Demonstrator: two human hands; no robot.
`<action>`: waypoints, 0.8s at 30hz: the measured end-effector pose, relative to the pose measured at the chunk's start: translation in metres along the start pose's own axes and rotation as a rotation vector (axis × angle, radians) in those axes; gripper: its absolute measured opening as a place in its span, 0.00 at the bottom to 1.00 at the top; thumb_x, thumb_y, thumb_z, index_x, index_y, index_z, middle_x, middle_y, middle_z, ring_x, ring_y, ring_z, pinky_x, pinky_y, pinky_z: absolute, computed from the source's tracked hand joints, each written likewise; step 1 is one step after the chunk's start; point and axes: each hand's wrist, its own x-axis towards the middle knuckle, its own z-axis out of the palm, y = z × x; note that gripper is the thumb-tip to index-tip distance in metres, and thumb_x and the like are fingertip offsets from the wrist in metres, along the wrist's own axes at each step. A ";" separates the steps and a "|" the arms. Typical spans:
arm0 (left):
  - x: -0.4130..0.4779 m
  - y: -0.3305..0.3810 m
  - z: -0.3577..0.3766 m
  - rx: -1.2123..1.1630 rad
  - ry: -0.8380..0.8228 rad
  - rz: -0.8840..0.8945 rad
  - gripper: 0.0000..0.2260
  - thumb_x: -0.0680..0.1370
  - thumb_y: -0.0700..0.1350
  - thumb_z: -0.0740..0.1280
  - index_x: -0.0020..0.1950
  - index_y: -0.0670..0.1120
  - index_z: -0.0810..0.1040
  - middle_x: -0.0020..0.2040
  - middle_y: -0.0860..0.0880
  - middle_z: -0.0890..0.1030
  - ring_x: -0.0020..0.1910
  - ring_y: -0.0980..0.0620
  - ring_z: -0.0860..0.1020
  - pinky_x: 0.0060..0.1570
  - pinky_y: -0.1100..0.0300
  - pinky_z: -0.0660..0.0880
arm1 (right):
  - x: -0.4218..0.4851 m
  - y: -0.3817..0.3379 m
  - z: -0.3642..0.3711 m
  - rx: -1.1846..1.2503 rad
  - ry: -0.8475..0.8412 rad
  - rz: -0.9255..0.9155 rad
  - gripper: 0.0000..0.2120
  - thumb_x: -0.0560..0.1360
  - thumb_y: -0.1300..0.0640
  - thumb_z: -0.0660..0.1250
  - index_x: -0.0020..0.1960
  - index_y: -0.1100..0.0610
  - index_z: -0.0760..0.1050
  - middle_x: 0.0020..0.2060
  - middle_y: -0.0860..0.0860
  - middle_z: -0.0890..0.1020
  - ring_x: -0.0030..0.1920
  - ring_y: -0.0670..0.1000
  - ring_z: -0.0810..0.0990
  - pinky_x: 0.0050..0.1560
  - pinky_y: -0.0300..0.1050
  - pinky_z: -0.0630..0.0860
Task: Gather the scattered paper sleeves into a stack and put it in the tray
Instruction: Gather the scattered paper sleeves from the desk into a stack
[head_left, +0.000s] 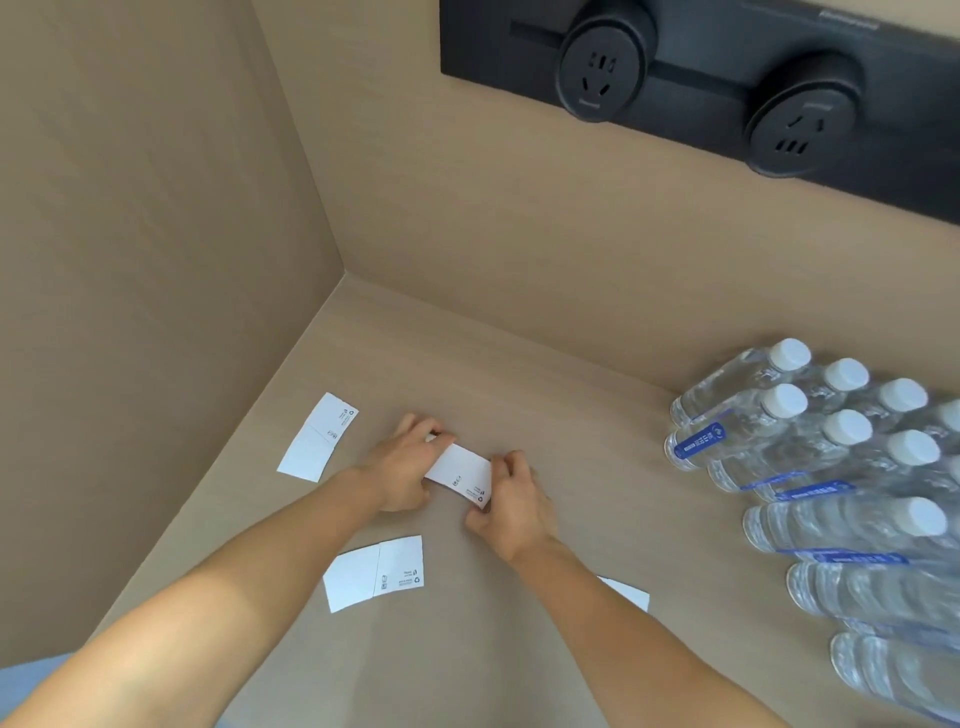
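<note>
Two bare hands met near the middle of the view, both pinching one white paper sleeve (460, 475) that lay slanted between them. The left hand (402, 470) closed its fingers (415, 426) on the sleeve's end toward ten o'clock, while the right hand (511, 501) gripped the printed end toward four o'clock, its fingers (506, 462) curled over the edge. Whether the sleeve touched the tan surface (571, 467) or was lifted just off it could not be told. Three more sleeves lay flat and apart around the hands: one (319, 436) at about nine to ten o'clock from them, near the left wall (156, 208); a second (375, 572) at about seven o'clock, between the two forearms; and a third (626, 592) at about five o'clock, mostly hidden behind the right forearm. Toward three o'clock, well apart from the hands, a pack of clear water bottles (831, 493) with white caps and blue labels stood on the surface. At one o'clock, on the back wall, a black panel (493, 52) carried two round power sockets (602, 67).
</note>
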 end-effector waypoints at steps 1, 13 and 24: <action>-0.004 0.003 -0.004 0.024 -0.004 -0.012 0.34 0.71 0.40 0.67 0.75 0.49 0.59 0.72 0.50 0.60 0.71 0.48 0.56 0.60 0.55 0.73 | -0.004 0.002 -0.005 0.005 0.003 0.003 0.26 0.70 0.50 0.68 0.65 0.56 0.66 0.62 0.51 0.67 0.61 0.55 0.71 0.49 0.48 0.76; -0.047 0.090 0.001 0.116 0.012 0.016 0.26 0.74 0.45 0.66 0.72 0.48 0.65 0.69 0.49 0.65 0.69 0.47 0.59 0.56 0.53 0.70 | -0.095 0.064 -0.055 -0.039 0.115 0.077 0.19 0.73 0.51 0.66 0.61 0.58 0.70 0.59 0.53 0.69 0.60 0.57 0.72 0.50 0.50 0.76; -0.062 0.160 0.060 0.014 -0.065 0.099 0.21 0.76 0.44 0.66 0.68 0.47 0.66 0.64 0.48 0.67 0.67 0.46 0.62 0.61 0.53 0.69 | -0.161 0.131 -0.050 -0.041 0.129 0.180 0.17 0.76 0.53 0.65 0.62 0.59 0.70 0.60 0.54 0.71 0.60 0.59 0.74 0.50 0.50 0.75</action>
